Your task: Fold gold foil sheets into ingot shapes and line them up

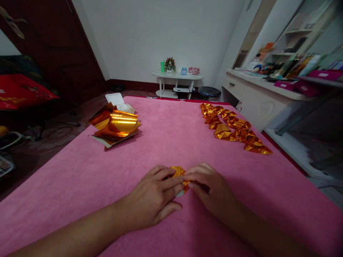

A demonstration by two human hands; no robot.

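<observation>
A small folded piece of gold foil paper [178, 171] lies on the pink cloth in front of me, partly hidden under my fingers. A bit of its pale underside shows at the near edge. My left hand [160, 194] rests flat across it, fingers stretched out and thumb apart. At the paper's right edge, my right hand [211, 185] has its thumb and fingertips closed on the foil. To the far left is a loose, curling stack of gold foil sheets [122, 123]. Several folded gold foil pieces [238, 123] sit in rows at the far right.
The pink cloth [166, 135] covers the broad surface. Behind the foil stack sits an open white box [115, 99]. Beyond the far edge stand a small white table [178, 75] and a dark round stool [209, 92]. A cluttered white dresser [257, 94] is on the right.
</observation>
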